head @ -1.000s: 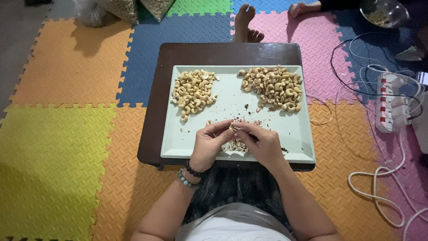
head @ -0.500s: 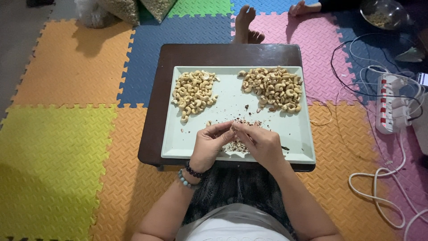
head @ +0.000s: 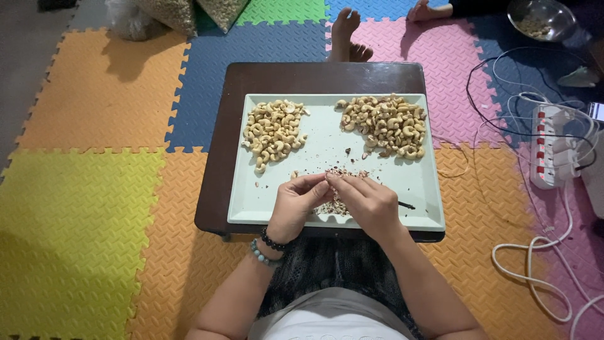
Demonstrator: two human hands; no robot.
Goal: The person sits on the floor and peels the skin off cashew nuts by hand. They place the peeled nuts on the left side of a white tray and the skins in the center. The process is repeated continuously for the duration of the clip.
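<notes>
Hands unmoved, left hand [head: 296, 208], right hand [head: 370, 204], fingertips meeting over tray [head: 327, 141]

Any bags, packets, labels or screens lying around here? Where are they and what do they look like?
Clear bags: top edge, left of middle, on the mat; see-through plastic, filled with pale nuts.
White bag: just left of them; crumpled, translucent.
Power strip: right, on the mat; white bar with red switches.
No labels or screens can be made out.

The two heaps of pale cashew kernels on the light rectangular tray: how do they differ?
The left heap of cashew kernels is smaller and narrower; the right heap of cashew kernels is larger and spreads wider. The left one runs down towards the hands; the right one stays along the far rim. Both lie on the light rectangular tray.
</notes>
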